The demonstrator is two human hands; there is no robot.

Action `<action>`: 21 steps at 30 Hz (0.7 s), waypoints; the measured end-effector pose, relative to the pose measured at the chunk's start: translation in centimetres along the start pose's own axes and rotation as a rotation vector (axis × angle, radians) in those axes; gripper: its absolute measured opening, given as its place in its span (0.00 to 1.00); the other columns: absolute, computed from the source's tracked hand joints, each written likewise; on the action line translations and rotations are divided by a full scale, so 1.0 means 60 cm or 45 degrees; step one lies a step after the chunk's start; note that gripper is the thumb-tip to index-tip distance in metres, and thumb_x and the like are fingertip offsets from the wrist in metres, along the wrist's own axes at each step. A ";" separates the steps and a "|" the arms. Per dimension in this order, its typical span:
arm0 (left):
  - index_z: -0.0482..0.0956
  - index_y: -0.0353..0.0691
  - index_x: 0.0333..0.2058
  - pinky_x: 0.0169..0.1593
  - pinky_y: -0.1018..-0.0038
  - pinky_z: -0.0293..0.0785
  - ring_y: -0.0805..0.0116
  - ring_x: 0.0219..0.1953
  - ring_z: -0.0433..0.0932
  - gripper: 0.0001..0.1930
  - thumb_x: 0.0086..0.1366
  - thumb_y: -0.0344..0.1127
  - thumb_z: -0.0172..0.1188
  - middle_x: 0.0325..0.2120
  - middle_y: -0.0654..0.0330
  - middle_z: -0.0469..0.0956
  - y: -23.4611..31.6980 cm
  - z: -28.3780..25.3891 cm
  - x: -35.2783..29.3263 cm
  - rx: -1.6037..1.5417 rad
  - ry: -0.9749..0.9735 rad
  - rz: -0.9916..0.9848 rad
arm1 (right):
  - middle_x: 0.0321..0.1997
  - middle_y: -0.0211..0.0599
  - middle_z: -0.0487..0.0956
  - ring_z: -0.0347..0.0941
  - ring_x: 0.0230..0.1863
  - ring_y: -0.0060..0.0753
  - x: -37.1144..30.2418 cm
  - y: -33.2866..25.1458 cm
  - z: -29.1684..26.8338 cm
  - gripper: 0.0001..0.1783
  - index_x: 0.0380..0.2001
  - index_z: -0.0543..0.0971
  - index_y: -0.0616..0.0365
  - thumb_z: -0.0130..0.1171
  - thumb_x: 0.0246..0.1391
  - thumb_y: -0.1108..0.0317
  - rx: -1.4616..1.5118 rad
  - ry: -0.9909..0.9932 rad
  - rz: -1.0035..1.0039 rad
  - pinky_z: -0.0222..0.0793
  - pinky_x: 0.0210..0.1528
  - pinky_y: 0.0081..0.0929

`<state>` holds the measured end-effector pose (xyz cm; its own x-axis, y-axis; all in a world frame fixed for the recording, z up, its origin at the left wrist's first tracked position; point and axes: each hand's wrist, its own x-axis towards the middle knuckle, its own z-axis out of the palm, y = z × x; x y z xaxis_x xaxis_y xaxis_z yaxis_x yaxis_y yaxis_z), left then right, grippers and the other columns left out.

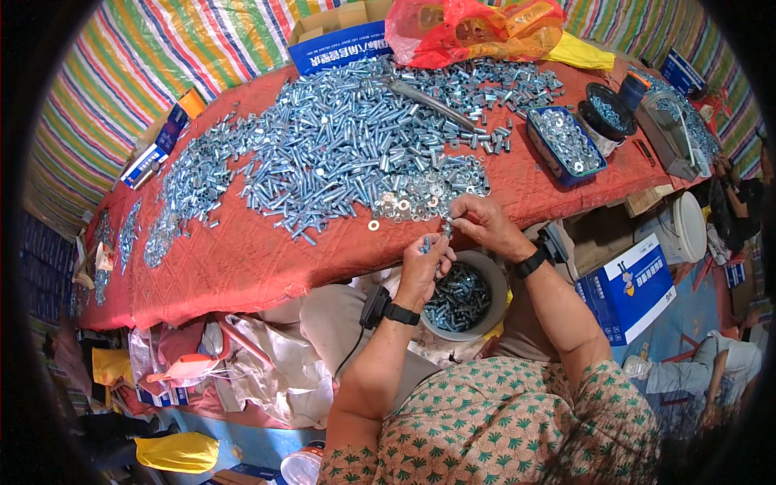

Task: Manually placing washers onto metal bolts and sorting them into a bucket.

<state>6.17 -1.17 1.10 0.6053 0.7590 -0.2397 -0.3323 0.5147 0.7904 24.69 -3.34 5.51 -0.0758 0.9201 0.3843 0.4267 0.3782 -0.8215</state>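
Striped sheeting (218, 40): backdrop beyond the bolt pile (323, 145); coloured bands, bowed by the lens
Red cloth (202, 283): covers the work surface under the bolt pile; probably keeps small parts from rolling
Washer patch (432, 187): loose rings at the near right edge of the bolt pile; likely put there for short reach
Left hand (428, 265): nearer the wearer than the bolt pile, just off the washer patch; fingers closed round a bolt (426, 245), probably to steady it
Right hand (482, 225): right of the left hand, near the same corner of the bolt pile; thumb and fingers pinch a small metal part (447, 229) where both hands meet; exact type too small to tell
Grey bucket (501, 284): below the near right corner of the bolt pile, by the wearer's legs; dark bolts inside; looks placed to catch parts right under the hands
Blue tray (576, 179): right of the bolt pile; full of washers; its walls likely keep them apart from the bolts
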 end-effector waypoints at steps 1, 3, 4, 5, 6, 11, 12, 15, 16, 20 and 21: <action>0.74 0.38 0.38 0.18 0.87 0.58 0.81 0.17 0.70 0.10 0.66 0.38 0.60 0.22 0.63 0.77 0.003 0.000 -0.001 0.000 0.000 -0.001 | 0.37 0.31 0.76 0.71 0.37 0.22 0.001 0.003 -0.005 0.06 0.35 0.75 0.62 0.58 0.53 0.79 0.090 -0.051 0.011 0.69 0.40 0.22; 0.74 0.37 0.39 0.18 0.87 0.59 0.81 0.16 0.69 0.10 0.66 0.37 0.60 0.21 0.63 0.77 0.010 -0.001 0.000 0.191 0.022 0.012 | 0.38 0.30 0.76 0.71 0.39 0.21 0.001 0.007 -0.009 0.07 0.37 0.75 0.61 0.59 0.53 0.79 0.180 -0.101 0.023 0.68 0.41 0.22; 0.74 0.37 0.39 0.18 0.87 0.59 0.81 0.16 0.69 0.10 0.66 0.37 0.60 0.21 0.63 0.77 0.012 -0.004 0.000 0.190 0.025 0.013 | 0.39 0.30 0.76 0.71 0.40 0.22 0.002 0.001 -0.011 0.09 0.39 0.76 0.61 0.59 0.53 0.79 0.236 -0.107 0.084 0.69 0.42 0.22; 0.74 0.36 0.40 0.18 0.87 0.60 0.81 0.16 0.69 0.10 0.66 0.37 0.60 0.21 0.63 0.77 0.014 -0.008 0.001 0.210 -0.015 0.016 | 0.40 0.31 0.76 0.72 0.41 0.22 0.003 -0.002 -0.011 0.10 0.40 0.77 0.60 0.60 0.53 0.78 0.292 -0.112 0.144 0.69 0.43 0.22; 0.74 0.36 0.40 0.18 0.87 0.60 0.81 0.16 0.69 0.10 0.66 0.36 0.60 0.21 0.63 0.77 0.016 -0.012 0.001 0.231 -0.054 0.020 | 0.40 0.31 0.76 0.72 0.41 0.22 0.005 0.001 -0.012 0.10 0.40 0.77 0.60 0.60 0.53 0.78 0.293 -0.114 0.144 0.69 0.43 0.22; 0.74 0.35 0.40 0.18 0.87 0.61 0.81 0.16 0.70 0.09 0.66 0.33 0.59 0.21 0.62 0.77 0.021 -0.017 0.000 0.250 -0.091 -0.041 | 0.40 0.28 0.76 0.71 0.43 0.19 0.004 0.007 -0.026 0.13 0.44 0.78 0.58 0.61 0.54 0.76 0.126 -0.302 -0.089 0.69 0.46 0.21; 0.73 0.34 0.40 0.18 0.87 0.61 0.81 0.16 0.70 0.09 0.66 0.33 0.58 0.21 0.62 0.77 0.021 -0.018 -0.001 0.241 -0.103 -0.060 | 0.40 0.28 0.76 0.71 0.43 0.19 0.002 0.005 -0.026 0.13 0.44 0.78 0.58 0.61 0.54 0.76 0.127 -0.300 -0.088 0.69 0.46 0.21; 0.73 0.35 0.39 0.18 0.87 0.62 0.81 0.16 0.70 0.08 0.67 0.33 0.58 0.21 0.61 0.77 0.021 -0.019 -0.003 0.251 -0.120 -0.061 | 0.40 0.27 0.76 0.71 0.43 0.18 -0.002 -0.010 -0.016 0.18 0.50 0.76 0.56 0.61 0.55 0.76 0.334 -0.279 0.212 0.68 0.46 0.20; 0.73 0.35 0.39 0.18 0.87 0.62 0.81 0.16 0.70 0.08 0.67 0.33 0.58 0.21 0.61 0.77 0.021 -0.019 -0.003 0.252 -0.121 -0.061 | 0.39 0.27 0.76 0.71 0.42 0.17 -0.003 -0.014 -0.013 0.22 0.54 0.73 0.56 0.61 0.55 0.76 0.421 -0.221 0.223 0.69 0.46 0.20; 0.74 0.36 0.39 0.18 0.88 0.60 0.83 0.16 0.69 0.10 0.66 0.37 0.59 0.21 0.64 0.76 0.019 -0.027 -0.001 0.162 -0.163 -0.047 | 0.39 0.27 0.76 0.72 0.40 0.18 0.002 -0.010 -0.011 0.31 0.61 0.66 0.56 0.61 0.55 0.75 0.600 -0.197 0.221 0.72 0.45 0.22; 0.74 0.36 0.39 0.18 0.88 0.60 0.82 0.16 0.69 0.11 0.66 0.37 0.59 0.21 0.64 0.76 0.017 -0.029 -0.001 0.113 -0.199 -0.064 | 0.39 0.27 0.76 0.72 0.40 0.18 0.001 -0.010 -0.012 0.31 0.61 0.66 0.56 0.61 0.55 0.75 0.601 -0.199 0.220 0.72 0.45 0.22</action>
<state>4.53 0.04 0.94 0.7269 0.6584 -0.1955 -0.2374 0.5080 0.8280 25.09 -3.56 6.32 -0.1888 0.9638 0.1884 -0.0046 0.1910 -0.9816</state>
